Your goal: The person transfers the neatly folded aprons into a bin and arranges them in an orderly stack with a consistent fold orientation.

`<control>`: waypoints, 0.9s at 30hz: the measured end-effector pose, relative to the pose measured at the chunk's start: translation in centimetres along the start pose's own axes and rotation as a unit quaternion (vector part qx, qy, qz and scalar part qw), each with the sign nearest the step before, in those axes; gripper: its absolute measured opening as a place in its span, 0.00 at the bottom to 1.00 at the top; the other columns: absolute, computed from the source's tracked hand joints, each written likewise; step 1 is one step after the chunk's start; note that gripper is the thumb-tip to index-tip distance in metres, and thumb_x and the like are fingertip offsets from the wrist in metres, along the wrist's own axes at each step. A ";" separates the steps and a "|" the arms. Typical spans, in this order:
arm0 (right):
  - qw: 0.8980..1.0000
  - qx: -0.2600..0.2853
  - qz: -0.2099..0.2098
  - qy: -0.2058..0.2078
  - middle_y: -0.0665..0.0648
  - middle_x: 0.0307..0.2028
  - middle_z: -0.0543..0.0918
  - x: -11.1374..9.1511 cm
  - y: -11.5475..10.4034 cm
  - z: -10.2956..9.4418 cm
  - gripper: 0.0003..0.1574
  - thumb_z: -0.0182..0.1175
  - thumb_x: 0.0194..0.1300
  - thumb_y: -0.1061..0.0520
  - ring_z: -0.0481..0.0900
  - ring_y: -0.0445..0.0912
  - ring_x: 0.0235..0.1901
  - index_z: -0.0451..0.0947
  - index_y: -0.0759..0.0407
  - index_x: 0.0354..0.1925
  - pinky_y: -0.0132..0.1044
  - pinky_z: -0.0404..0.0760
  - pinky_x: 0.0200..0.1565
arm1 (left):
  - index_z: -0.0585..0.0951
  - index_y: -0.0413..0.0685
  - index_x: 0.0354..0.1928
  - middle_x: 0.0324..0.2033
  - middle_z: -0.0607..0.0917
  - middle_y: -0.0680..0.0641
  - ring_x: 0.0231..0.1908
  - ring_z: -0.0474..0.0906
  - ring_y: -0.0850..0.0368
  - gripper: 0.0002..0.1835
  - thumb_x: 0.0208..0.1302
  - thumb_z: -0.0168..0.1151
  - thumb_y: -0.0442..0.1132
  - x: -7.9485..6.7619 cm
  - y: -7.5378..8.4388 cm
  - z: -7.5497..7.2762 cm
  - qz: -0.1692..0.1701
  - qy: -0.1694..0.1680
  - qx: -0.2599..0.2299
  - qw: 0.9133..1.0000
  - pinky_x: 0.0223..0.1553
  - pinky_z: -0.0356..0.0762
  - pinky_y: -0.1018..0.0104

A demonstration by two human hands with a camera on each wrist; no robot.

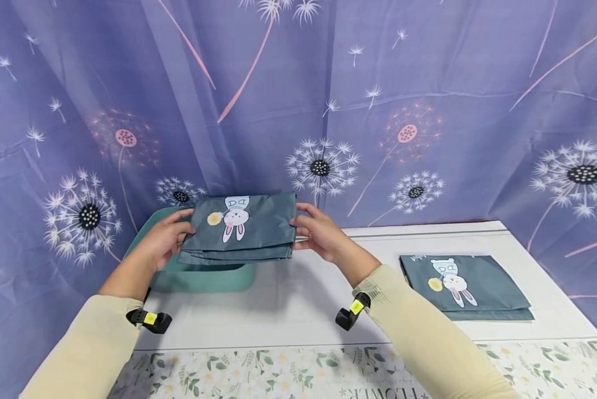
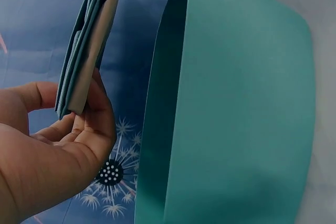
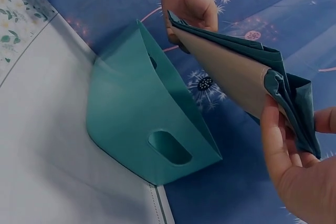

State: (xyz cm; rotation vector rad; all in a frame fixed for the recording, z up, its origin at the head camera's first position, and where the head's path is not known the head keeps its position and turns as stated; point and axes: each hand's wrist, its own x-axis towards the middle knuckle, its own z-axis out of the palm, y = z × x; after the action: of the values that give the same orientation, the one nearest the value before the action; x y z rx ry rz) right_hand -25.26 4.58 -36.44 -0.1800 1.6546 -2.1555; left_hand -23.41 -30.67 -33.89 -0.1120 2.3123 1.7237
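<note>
A folded dark teal cloth point(image 1: 263, 224) with a rabbit print is held up over a green plastic bin point(image 1: 204, 281). My left hand point(image 1: 166, 238) grips its left edge, and my right hand point(image 1: 320, 230) grips the right edge. The left wrist view shows the left thumb and fingers pinching the layered end of the folded cloth point(image 2: 79, 61), beside the bin's wall point(image 2: 241, 98). From the right wrist, a beige underside of the cloth point(image 3: 226, 66) is visible, above and apart from the bin point(image 3: 121, 108). The bin's inside is mostly hidden.
A second folded cloth point(image 1: 478, 285) with the same rabbit print lies flat on the right of the white table point(image 1: 288, 321). A purple dandelion-print curtain point(image 1: 258, 138) hangs close behind the table and bin. A floral strip point(image 1: 258, 371) runs along the front.
</note>
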 end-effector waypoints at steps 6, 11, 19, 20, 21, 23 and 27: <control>1.000 0.004 -0.003 -0.003 0.53 0.42 0.78 0.7 0.4 0.7 0.34 0.51 0.70 0.62 0.83 0.43 0.36 0.61 0.52 0.72 0.38 0.86 0.35 | 0.48 0.56 0.82 0.59 0.68 0.47 0.21 0.54 0.67 0.38 0.74 0.47 0.37 0.0 0.1 -0.9 -0.001 0.002 0.021 1.000 0.21 0.59 0.70; 1.000 0.011 -0.004 0.001 0.54 0.41 0.80 1.2 0.6 1.3 0.34 0.52 0.69 0.63 0.83 0.44 0.36 0.62 0.53 0.72 0.38 0.86 0.35 | 0.48 0.56 0.82 0.38 0.69 0.58 0.18 0.51 0.64 0.37 0.75 0.47 0.38 0.2 0.0 -1.8 -0.007 0.002 0.012 1.000 0.21 0.55 0.66; 1.000 0.007 -0.007 0.006 0.54 0.41 0.78 1.7 0.4 2.3 0.35 0.52 0.69 0.63 0.82 0.44 0.38 0.60 0.53 0.73 0.36 0.85 0.33 | 0.48 0.58 0.82 0.53 0.69 0.56 0.21 0.60 0.68 0.36 0.76 0.47 0.40 0.4 0.2 -2.7 -0.010 0.010 0.033 0.999 0.23 0.64 0.70; 1.000 0.007 -0.007 0.007 0.53 0.41 0.79 1.7 0.4 2.4 0.35 0.52 0.69 0.63 0.82 0.44 0.38 0.60 0.53 0.73 0.37 0.86 0.33 | 0.48 0.58 0.82 0.55 0.69 0.55 0.20 0.60 0.68 0.36 0.77 0.47 0.40 0.4 0.1 -2.8 -0.010 0.010 0.037 0.999 0.22 0.64 0.70; 1.000 0.008 -0.006 0.007 0.53 0.41 0.79 1.7 0.4 2.5 0.35 0.52 0.69 0.63 0.82 0.44 0.38 0.60 0.53 0.73 0.37 0.86 0.34 | 0.48 0.58 0.82 0.57 0.69 0.53 0.19 0.59 0.68 0.36 0.77 0.47 0.40 0.4 0.1 -2.9 -0.010 0.011 0.041 0.999 0.22 0.64 0.70; 1.000 0.012 -0.005 0.008 0.53 0.41 0.79 1.7 0.4 2.7 0.35 0.52 0.69 0.63 0.83 0.44 0.38 0.60 0.53 0.73 0.37 0.86 0.34 | 0.48 0.58 0.82 0.64 0.68 0.46 0.20 0.59 0.68 0.37 0.76 0.47 0.40 0.5 0.1 -3.0 -0.010 0.011 0.042 0.999 0.22 0.64 0.70; 1.000 0.019 -0.008 0.004 0.53 0.41 0.80 1.7 0.5 3.3 0.36 0.52 0.70 0.63 0.84 0.44 0.38 0.60 0.53 0.73 0.39 0.87 0.36 | 0.46 0.57 0.82 0.77 0.56 0.35 0.28 0.72 0.72 0.37 0.76 0.47 0.39 0.6 -0.1 -3.4 -0.012 0.005 0.036 0.999 0.23 0.66 0.71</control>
State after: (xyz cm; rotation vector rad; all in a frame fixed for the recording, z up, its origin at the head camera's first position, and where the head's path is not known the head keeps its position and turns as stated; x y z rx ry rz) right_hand -25.57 0.83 -36.19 -0.1735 1.6211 -2.2001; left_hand -24.48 -33.86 -33.26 -0.1344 2.3657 1.6305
